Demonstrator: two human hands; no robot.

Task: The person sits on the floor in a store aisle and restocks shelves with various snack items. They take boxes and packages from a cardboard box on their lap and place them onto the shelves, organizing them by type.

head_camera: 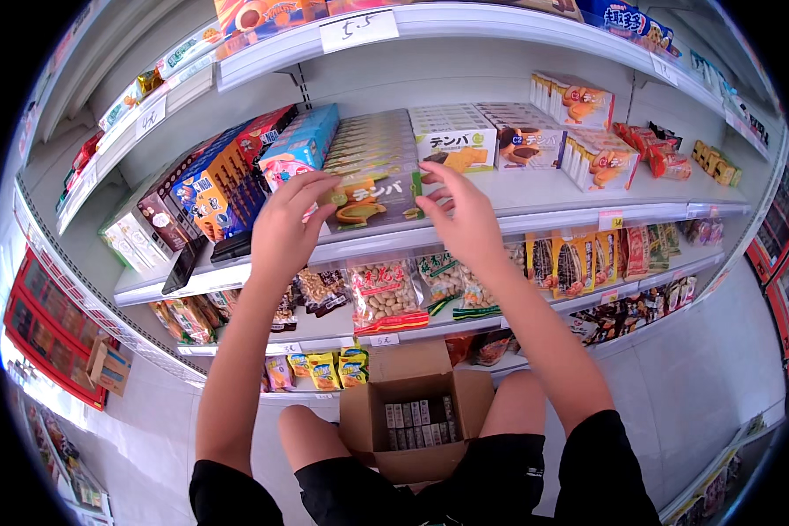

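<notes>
Between my two hands, a dark snack box [376, 199] with a picture of a green-filled biscuit faces me at the shelf's front edge. My left hand [294, 220] has its fingertips on the box's left end. On its right end rest the fingers of my right hand [457, 207]. Behind it runs a row of matching boxes [371, 135], reaching towards the shelf's back. A blue and pink box row [296, 148] stands just left of them, partly hidden by my left hand. White boxes with a biscuit picture [457, 144] stand to the right.
Between my knees an open cardboard carton [401, 454] holds several small boxes. A phone [185, 264] and a black object [232, 247] lie at the shelf's front left. Bagged peanuts [384, 296] fill the shelf below. An upper shelf edge [473, 26] overhangs the boxes.
</notes>
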